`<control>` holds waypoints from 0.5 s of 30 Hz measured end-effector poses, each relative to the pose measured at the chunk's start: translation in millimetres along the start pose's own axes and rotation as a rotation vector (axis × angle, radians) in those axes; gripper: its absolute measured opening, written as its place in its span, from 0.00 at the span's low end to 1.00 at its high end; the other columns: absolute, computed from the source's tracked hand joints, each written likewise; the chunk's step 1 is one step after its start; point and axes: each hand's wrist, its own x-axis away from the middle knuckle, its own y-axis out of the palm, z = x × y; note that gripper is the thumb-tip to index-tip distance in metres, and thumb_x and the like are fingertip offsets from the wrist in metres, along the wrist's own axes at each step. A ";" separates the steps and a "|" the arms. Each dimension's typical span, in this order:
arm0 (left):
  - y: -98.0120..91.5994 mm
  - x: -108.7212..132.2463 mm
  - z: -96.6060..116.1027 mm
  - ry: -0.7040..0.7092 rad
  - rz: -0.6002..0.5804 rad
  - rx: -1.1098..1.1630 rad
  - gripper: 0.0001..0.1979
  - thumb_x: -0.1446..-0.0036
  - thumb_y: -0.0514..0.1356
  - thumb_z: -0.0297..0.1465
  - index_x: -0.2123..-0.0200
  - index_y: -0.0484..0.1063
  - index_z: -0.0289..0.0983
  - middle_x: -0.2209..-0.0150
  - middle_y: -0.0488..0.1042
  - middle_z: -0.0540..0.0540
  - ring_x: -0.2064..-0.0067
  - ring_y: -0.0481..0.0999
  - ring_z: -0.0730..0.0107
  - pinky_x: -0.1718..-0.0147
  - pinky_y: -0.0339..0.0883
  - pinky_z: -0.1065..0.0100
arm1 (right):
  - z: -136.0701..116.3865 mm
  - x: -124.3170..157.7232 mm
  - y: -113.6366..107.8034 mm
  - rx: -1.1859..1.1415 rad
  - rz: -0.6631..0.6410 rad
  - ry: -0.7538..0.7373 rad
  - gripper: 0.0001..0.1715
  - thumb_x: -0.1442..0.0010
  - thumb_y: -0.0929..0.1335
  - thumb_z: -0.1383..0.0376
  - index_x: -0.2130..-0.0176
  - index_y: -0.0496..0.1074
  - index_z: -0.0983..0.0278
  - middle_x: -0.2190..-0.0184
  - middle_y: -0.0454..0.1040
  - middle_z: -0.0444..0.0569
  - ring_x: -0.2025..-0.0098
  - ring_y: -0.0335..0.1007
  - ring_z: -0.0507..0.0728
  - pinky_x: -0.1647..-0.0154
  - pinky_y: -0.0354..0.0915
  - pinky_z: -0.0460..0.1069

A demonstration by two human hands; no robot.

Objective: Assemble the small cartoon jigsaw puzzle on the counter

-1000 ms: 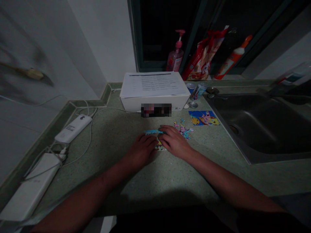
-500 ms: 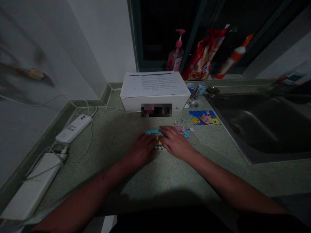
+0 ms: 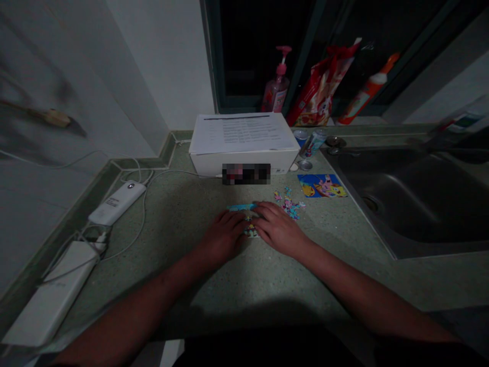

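Note:
My left hand (image 3: 223,237) and my right hand (image 3: 277,228) lie side by side, palms down, on a small partly joined jigsaw puzzle (image 3: 241,208) on the green countertop (image 3: 237,285). The fingers of both hands are stretched out and rest flat on the puzzle, covering most of it; only its blue top edge and a bit between the hands show. A heap of loose puzzle pieces (image 3: 289,202) lies just right of my right hand. A colourful picture card (image 3: 321,185) lies further right.
A white box with a printed sheet on top (image 3: 243,141) stands behind the puzzle. Two white power devices with cables (image 3: 114,203) (image 3: 49,293) lie at the left. A steel sink (image 3: 412,196) is on the right. Small cans (image 3: 313,142), a pink pump bottle (image 3: 275,86), a red bag (image 3: 324,86) stand behind.
Both hands have stayed on the puzzle; the fingers have shifted only slightly. Nothing else has moved.

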 end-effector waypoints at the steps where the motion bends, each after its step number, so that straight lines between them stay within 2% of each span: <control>1: -0.7 -0.3 0.3 -0.001 0.001 0.000 0.18 0.30 0.61 0.30 0.39 0.73 0.38 0.40 0.77 0.38 0.37 0.74 0.48 0.34 0.64 0.41 | 0.1 0.0 -0.2 0.002 -0.002 -0.001 0.10 0.29 0.68 0.68 0.54 0.81 0.64 0.45 0.78 0.61 0.35 0.69 0.69 0.34 0.69 0.69; 7: -3.5 -1.2 1.7 0.005 -0.008 -0.016 0.17 0.30 0.61 0.30 0.40 0.74 0.37 0.40 0.77 0.37 0.39 0.74 0.48 0.36 0.66 0.42 | -0.7 -2.2 -3.5 0.035 -0.010 -0.016 0.10 0.29 0.68 0.68 0.54 0.81 0.64 0.45 0.78 0.61 0.34 0.68 0.68 0.33 0.68 0.68; 12: -2.8 -0.9 1.6 0.007 -0.005 -0.038 0.16 0.30 0.62 0.30 0.41 0.75 0.38 0.40 0.78 0.38 0.38 0.75 0.47 0.34 0.64 0.40 | -3.5 -5.7 -7.8 0.117 -0.035 -0.076 0.10 0.31 0.70 0.69 0.53 0.82 0.66 0.45 0.78 0.63 0.35 0.69 0.70 0.32 0.68 0.69; 15: -3.8 -1.3 2.3 -0.001 -0.008 -0.017 0.16 0.31 0.62 0.30 0.41 0.75 0.38 0.40 0.77 0.37 0.39 0.74 0.46 0.35 0.64 0.40 | -4.1 -5.4 -7.6 0.095 -0.032 -0.061 0.10 0.31 0.70 0.70 0.53 0.82 0.66 0.46 0.78 0.62 0.35 0.69 0.69 0.32 0.68 0.67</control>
